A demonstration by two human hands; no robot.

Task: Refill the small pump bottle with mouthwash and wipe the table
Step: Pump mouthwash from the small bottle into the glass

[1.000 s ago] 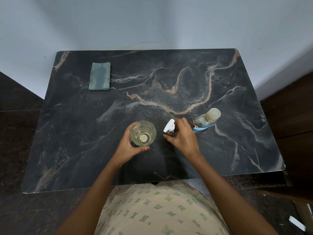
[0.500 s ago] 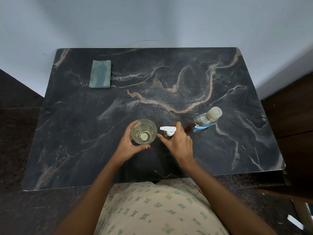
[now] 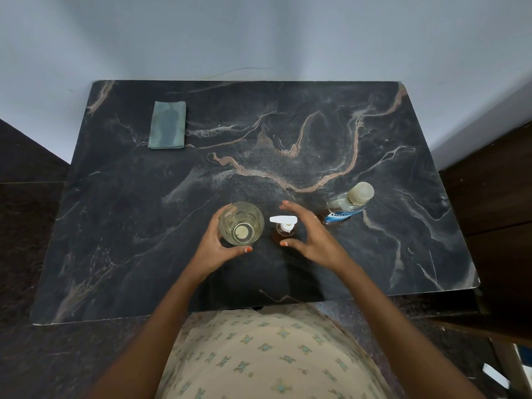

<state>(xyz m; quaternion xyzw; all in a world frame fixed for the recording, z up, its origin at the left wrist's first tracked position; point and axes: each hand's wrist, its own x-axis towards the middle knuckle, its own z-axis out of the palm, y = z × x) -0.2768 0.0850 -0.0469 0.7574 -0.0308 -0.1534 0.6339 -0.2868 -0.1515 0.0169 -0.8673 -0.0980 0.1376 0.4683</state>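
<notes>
Mouthwash bottle [image 3: 342, 210], capped and blue-labelled, stood just right of the person's right hand [image 3: 313, 237]. That hand hovered spread wide around the small pump bottle [image 3: 283, 230], thumb near its base, gripping nothing; it looked ready to steady it or unscrew the white pump. The left hand [image 3: 213, 249] wrapped round a clear glass tumbler [image 3: 241, 224] standing just beside the pump bottle, probably placed close for pouring. A folded green cloth [image 3: 167, 128] lay near the marble table's [image 3: 288, 133] far left corner, handy for wiping.
</notes>
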